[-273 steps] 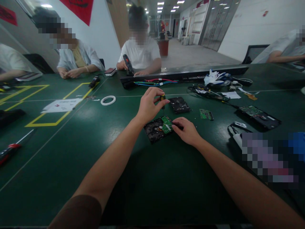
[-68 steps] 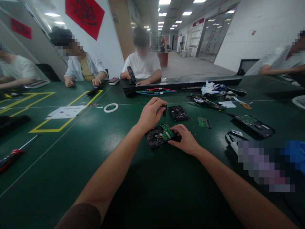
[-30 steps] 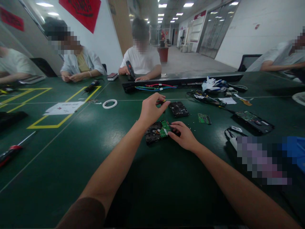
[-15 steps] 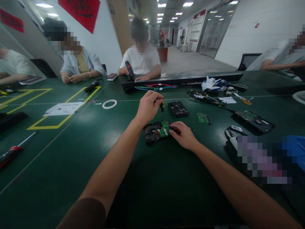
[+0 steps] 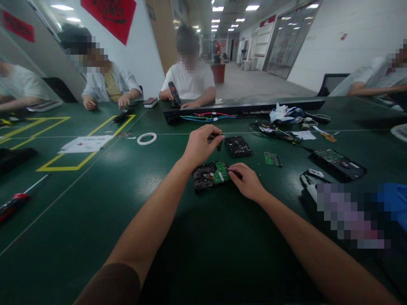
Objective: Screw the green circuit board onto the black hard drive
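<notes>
The left hand [image 5: 199, 146] grips a small screwdriver [image 5: 218, 146] upright over the hard drive [image 5: 210, 176]. The right hand [image 5: 246, 181], fingers curled, pins the drive's right edge to the table [image 5: 95, 203].

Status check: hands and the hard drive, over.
Left hand grips small screwdriver, tip down at hard drive. Right hand holds its edge. Second drive lies just behind, apart.

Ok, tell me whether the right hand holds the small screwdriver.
No, the left hand grips the small black-handled screwdriver; the right hand rests on the black hard drive.
</notes>
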A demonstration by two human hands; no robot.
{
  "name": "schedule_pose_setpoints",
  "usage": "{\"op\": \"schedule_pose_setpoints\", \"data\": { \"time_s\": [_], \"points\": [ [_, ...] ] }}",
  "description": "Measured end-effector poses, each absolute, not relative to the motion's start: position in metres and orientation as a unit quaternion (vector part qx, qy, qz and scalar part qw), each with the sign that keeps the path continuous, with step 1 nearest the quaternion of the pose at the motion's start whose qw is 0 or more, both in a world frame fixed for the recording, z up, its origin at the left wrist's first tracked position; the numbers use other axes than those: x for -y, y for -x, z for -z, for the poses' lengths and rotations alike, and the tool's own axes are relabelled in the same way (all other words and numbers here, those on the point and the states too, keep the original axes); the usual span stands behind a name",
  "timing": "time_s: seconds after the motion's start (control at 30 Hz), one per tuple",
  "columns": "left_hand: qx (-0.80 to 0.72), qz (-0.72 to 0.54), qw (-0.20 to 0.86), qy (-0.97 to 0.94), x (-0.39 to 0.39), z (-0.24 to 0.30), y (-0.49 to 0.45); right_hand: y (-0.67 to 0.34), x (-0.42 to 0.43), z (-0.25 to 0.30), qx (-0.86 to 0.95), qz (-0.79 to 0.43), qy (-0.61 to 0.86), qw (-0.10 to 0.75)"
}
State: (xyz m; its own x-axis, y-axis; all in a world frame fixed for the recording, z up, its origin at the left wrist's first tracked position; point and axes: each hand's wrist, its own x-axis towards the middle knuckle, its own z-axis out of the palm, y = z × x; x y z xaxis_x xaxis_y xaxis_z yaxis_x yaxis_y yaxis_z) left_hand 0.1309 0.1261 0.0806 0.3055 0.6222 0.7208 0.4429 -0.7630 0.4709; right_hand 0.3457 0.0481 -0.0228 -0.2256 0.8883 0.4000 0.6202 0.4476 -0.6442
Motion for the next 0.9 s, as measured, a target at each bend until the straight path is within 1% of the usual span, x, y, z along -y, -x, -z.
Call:
{"op": "schedule_pose_setpoints", "data": {
  "time_s": [0.13, 0.37, 0.5, 0.9],
  "points": [
    [-0.330, -0.493, 0.118, -0.796, -0.126, -0.080, -0.132, -0.347, -0.048, 0.024, 0.755, -0.177, 0.506, 0.379],
    [-0.318, -0.460, 0.071, -0.826, -0.120, -0.089, -0.128, -0.349, -0.049, 0.026, 0.751, -0.187, 0.514, 0.370],
    [-0.322, -0.443, 0.065, -0.834, -0.121, -0.089, -0.127, -0.348, -0.049, 0.025, 0.754, -0.186, 0.517, 0.361],
    [-0.330, -0.438, 0.098, -0.830, -0.120, -0.082, -0.134, -0.347, -0.050, 0.027, 0.754, -0.185, 0.504, 0.378]
  ]
}}
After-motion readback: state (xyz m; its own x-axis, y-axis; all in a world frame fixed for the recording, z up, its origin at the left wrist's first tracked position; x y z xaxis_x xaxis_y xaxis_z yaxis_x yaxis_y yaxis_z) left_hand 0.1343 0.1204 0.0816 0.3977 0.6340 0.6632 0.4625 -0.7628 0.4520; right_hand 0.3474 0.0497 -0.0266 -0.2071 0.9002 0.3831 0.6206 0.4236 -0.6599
